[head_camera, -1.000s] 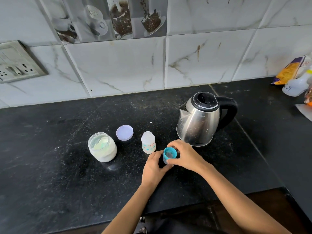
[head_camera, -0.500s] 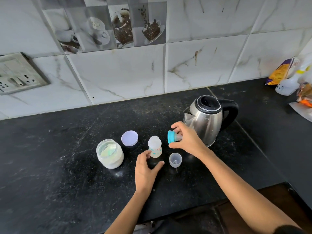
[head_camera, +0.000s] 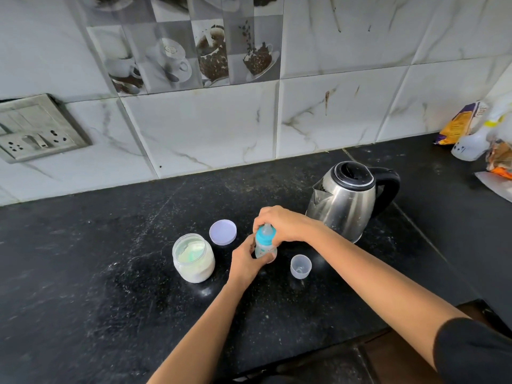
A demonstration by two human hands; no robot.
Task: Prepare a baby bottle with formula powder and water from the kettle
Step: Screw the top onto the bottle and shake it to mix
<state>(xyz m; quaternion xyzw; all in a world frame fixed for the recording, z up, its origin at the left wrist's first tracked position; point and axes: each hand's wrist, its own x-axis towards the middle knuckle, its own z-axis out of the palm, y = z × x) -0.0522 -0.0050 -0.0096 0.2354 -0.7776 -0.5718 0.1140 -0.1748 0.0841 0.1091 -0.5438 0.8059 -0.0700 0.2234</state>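
The left hand (head_camera: 246, 263) wraps the baby bottle (head_camera: 265, 249) at the counter's centre, the right hand (head_camera: 282, 224) pinches its blue teat collar (head_camera: 264, 236), kettle (head_camera: 345, 199) at two o'clock; a crooked thread could leak when shaken.

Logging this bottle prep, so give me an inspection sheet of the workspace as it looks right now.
Surface: black stone counter, scuffed and dusty.
Job's things: baby bottle upright, blue teat ring on; formula jar open, its lid beside it; clear cap mouth up; kettle lid shut.
Clutter: packets far right.
Hands: left hand grips bottle body; right hand on ring.
Cables: nothing seen.
Surroundings: marble tiles, wall socket.
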